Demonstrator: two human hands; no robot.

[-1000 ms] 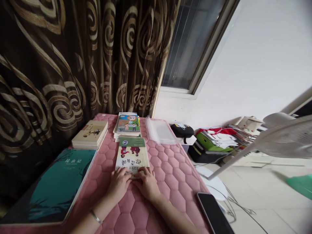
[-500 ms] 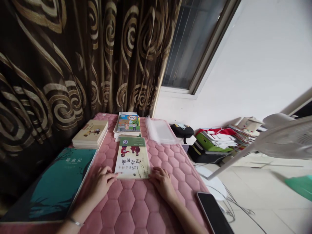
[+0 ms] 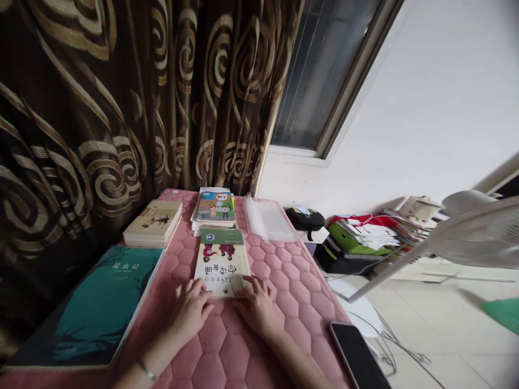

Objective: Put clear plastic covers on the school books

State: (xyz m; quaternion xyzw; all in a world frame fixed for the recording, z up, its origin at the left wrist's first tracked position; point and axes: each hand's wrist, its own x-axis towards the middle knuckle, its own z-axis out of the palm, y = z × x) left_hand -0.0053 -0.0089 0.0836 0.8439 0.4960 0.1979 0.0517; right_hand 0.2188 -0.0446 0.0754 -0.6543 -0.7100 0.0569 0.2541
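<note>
A cream and green book (image 3: pixel 221 259) lies flat in the middle of the pink quilted table top (image 3: pixel 284 286). My left hand (image 3: pixel 190 308) rests palm down at the book's near left corner, fingers spread onto its edge. My right hand (image 3: pixel 257 305) lies flat at the near right corner, fingertips on the cover. Neither hand holds anything.
A large teal book (image 3: pixel 97 305) lies at the left. A stack of beige books (image 3: pixel 154 222), a stack of colourful textbooks (image 3: pixel 214 208) and clear plastic sleeves (image 3: pixel 270 219) sit at the back. A black phone (image 3: pixel 357 356) lies at the table's right edge. A white fan (image 3: pixel 470 237) stands to the right.
Both hands first slid apart to the book's sides, then came back inward onto its near edge. The book sits slightly farther from me than a second ago.
</note>
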